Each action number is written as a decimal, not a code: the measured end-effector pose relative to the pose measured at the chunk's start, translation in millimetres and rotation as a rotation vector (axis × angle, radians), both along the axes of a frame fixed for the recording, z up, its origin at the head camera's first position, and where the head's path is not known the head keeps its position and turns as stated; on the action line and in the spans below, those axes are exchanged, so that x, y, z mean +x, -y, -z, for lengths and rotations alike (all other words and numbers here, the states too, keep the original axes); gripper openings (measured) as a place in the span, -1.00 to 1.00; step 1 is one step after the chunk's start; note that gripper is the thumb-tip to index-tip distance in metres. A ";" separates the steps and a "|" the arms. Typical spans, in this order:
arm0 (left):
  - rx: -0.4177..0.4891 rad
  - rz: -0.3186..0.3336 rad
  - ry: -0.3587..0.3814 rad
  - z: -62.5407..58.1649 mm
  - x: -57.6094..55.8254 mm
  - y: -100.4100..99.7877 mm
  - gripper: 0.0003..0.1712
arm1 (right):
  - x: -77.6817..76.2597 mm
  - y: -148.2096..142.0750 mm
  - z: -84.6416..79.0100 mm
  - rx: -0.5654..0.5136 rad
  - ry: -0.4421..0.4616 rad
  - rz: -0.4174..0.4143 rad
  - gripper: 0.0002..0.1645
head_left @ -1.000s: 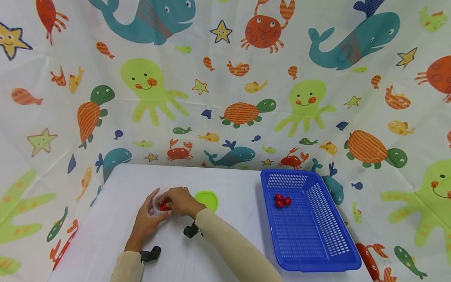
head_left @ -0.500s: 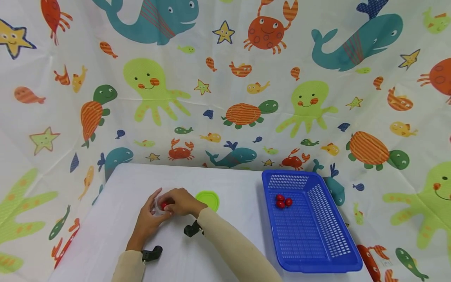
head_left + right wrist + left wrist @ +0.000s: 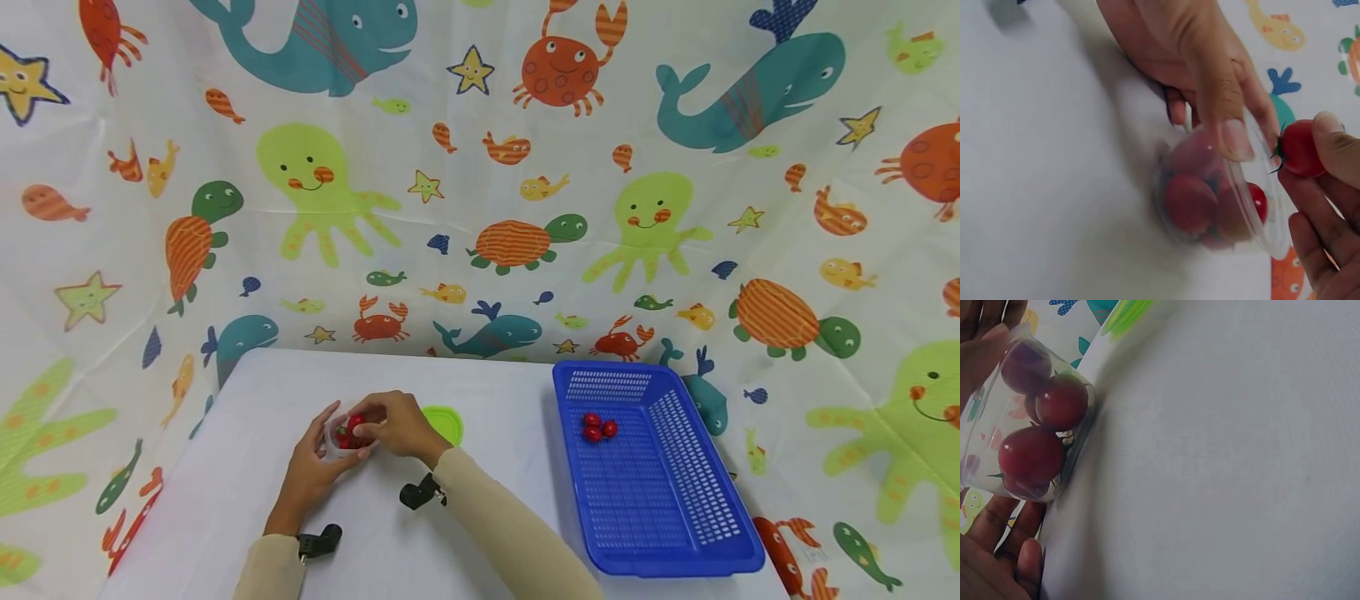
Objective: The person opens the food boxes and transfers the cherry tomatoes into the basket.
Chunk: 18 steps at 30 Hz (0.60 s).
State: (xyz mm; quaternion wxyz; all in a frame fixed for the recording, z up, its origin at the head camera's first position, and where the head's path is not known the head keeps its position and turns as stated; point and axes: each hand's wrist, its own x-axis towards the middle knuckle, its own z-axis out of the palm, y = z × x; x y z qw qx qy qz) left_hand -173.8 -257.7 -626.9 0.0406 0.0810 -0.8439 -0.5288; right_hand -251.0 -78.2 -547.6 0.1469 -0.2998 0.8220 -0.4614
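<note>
A clear round plastic tub (image 3: 1175, 228) with several red cherry tomatoes (image 3: 1032, 455) in it stands on the white table at the left. My left hand (image 3: 318, 462) grips the tub, its thumb over the rim and its fingers around the far side. Just above the tub's mouth, my right hand (image 3: 405, 427) pinches one cherry tomato (image 3: 1302, 149) between thumb and fingers, its green calyx facing the tub. Part of the tub is covered by both hands in the head view.
A bright green round lid (image 3: 447, 423) lies behind the right hand, partly hidden by it. On the right stands a blue plastic basket (image 3: 660, 562) with 3 cherry tomatoes (image 3: 592, 433) near its left wall. A sea-animal curtain (image 3: 450, 275) hangs behind the table.
My right hand has drawn up and slightly right from inside the tub, with a cherry tomato in its fingertips. More tomatoes show in the tub. The left hand has stayed put.
</note>
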 end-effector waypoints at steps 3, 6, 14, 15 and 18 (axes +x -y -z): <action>-0.007 -0.001 -0.003 0.8 -0.4 -0.7 0.18 | -1.3 -7.7 -3.6 -0.014 -0.026 0.031 -0.66; -0.012 0.000 -0.002 -0.1 -0.4 -1.1 0.18 | -2.5 -16.2 -7.3 -0.046 -0.027 0.057 -0.68; -0.010 -0.002 0.015 -2.6 -0.6 -1.1 0.19 | -5.0 -41.0 -18.3 -0.094 -0.026 0.095 -0.67; -0.011 -0.002 0.019 -2.3 -0.5 -1.0 0.19 | -5.0 -43.9 -19.6 -0.093 -0.027 0.102 -0.68; -0.007 -0.003 0.032 -2.3 0.2 -0.9 0.18 | -4.2 -52.0 -24.4 -0.092 -0.013 0.119 -0.70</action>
